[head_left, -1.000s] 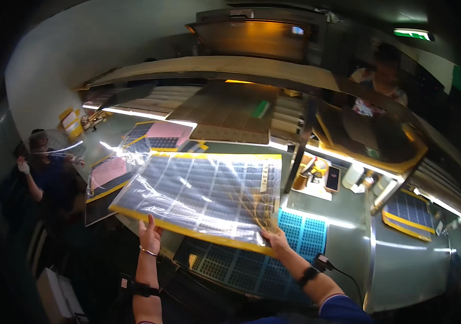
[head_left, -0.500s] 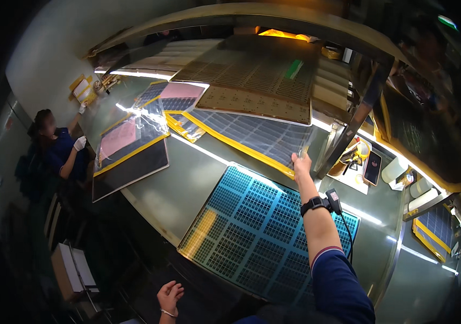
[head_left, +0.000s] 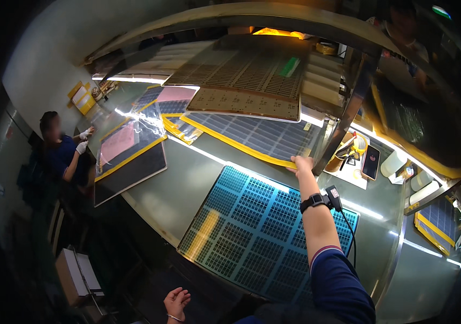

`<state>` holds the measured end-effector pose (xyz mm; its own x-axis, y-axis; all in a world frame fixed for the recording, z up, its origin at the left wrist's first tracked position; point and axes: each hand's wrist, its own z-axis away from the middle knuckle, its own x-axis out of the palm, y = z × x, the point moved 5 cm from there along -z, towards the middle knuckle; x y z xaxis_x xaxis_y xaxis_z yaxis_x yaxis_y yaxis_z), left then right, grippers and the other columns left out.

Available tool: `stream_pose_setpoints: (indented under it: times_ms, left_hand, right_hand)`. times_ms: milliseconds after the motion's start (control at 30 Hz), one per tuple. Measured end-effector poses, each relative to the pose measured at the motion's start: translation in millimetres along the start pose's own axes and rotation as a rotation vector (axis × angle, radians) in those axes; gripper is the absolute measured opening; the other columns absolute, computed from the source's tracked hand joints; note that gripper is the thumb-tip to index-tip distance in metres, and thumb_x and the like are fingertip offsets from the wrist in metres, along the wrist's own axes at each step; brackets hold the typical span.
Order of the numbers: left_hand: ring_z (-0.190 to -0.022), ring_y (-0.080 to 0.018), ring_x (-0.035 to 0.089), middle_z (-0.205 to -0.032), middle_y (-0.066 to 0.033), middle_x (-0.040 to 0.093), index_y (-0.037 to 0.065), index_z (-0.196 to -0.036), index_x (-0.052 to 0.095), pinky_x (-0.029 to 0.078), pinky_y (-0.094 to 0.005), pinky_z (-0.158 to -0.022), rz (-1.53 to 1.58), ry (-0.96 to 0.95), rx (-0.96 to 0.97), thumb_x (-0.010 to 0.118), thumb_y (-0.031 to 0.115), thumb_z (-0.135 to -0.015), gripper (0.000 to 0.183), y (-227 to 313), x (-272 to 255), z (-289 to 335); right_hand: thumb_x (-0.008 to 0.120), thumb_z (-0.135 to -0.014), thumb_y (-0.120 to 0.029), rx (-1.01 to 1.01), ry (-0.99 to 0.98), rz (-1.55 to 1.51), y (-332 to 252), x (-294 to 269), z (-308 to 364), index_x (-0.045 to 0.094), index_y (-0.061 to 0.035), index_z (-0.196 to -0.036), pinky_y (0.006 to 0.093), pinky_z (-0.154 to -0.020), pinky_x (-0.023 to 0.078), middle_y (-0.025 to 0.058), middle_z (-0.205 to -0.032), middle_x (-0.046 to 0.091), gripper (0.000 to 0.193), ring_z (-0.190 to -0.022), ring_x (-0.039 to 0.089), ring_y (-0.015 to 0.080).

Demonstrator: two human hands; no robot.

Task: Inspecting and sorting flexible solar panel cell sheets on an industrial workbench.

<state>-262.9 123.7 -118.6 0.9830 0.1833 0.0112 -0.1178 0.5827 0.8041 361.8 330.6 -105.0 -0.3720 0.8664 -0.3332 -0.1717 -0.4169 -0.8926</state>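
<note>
My right hand [head_left: 303,163] reaches across the table and pinches the near right corner of a dark gridded film sheet [head_left: 252,136] edged with yellow tape. Part of that sheet lies beneath a brown patterned panel [head_left: 249,81]. Just in front of my right arm is a blue-green panel [head_left: 257,216] with a fine grid of dark cells, flat on the table; my forearm passes over its right side. Off the table's front edge hangs my left hand [head_left: 177,303], holding nothing, its fingers loosely curled and apart.
At the left, a gloved co-worker [head_left: 65,151] sits by clear taped film with a pink sheet [head_left: 118,143] over a dark panel [head_left: 133,175]. A metal frame post [head_left: 346,116] rises right of my hand. Beyond it are a phone [head_left: 371,162], tape rolls and white rolls [head_left: 393,163].
My right hand stays at the film sheet's corner, its fingers now more closed over the edge. My left hand has shifted slightly right and down. The co-worker's raised hand has come down from the wall.
</note>
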Motion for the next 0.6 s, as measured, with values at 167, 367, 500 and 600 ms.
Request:
stream_pose_setpoints:
  times_ms: [167,367,500,600]
  left_hand:
    - [-0.084,-0.0204,0.061,-0.099,-0.0136,0.060,-0.001,-0.112,0.050,0.051,-0.0295,-0.070,-0.027,-0.014,-0.014,0.056,0.008,-0.083,0.031,-1,-5,1]
    - [-0.084,-0.0205,0.061,-0.099,-0.0129,0.060,0.000,-0.112,0.050,0.051,-0.0302,-0.070,-0.072,-0.031,0.003,0.057,0.008,-0.083,0.032,-3,3,5]
    - [-0.083,-0.0211,0.061,-0.098,-0.0128,0.061,-0.001,-0.112,0.050,0.051,-0.0310,-0.070,-0.075,-0.044,0.003,0.057,0.007,-0.082,0.032,-8,2,2]
    - [-0.084,-0.0215,0.061,-0.098,-0.0132,0.060,-0.001,-0.113,0.050,0.051,-0.0311,-0.070,-0.060,-0.054,0.008,0.057,0.007,-0.082,0.033,-9,2,0]
  right_hand:
    - [0.053,-0.071,0.008,0.051,-0.150,-0.234,2,4,23,0.031,0.0006,-0.123,0.0293,-0.062,0.057,0.0240,-0.115,0.047,0.057,-0.090,0.060,0.0305]
    - [0.061,-0.070,-0.001,0.045,0.057,0.006,28,-15,-26,0.025,0.0042,-0.125,0.0354,-0.078,0.051,0.0253,-0.112,0.050,0.066,-0.096,0.058,0.0334]
    - [0.062,-0.070,-0.004,-0.042,0.068,0.025,40,0,-19,0.023,0.0018,-0.128,0.0378,-0.086,0.046,0.0278,-0.117,0.045,0.070,-0.102,0.052,0.0386]
    - [0.053,-0.074,0.003,0.034,0.064,0.028,21,-1,20,0.023,-0.0021,-0.131,0.0445,-0.091,0.041,0.0245,-0.127,0.035,0.066,-0.113,0.042,0.0395]
